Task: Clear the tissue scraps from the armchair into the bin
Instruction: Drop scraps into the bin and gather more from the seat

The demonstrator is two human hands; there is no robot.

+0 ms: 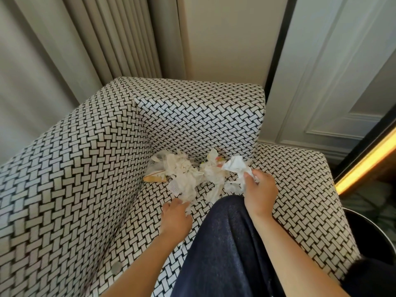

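Gathering looks barely begun — right hand (260,192) grasping tissue wad (235,165); left hand (175,216) touching scraps (184,175) on armchair (85,168), grip unclear — bin (370,239) beside.

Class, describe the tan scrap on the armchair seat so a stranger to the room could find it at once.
Find the armchair in black-and-white weave. On its seat lies a heap of white tissue scraps. At the heap's left edge, by the armrest, lies the tan scrap: flat and yellowish, where its neighbours are white and crumpled.
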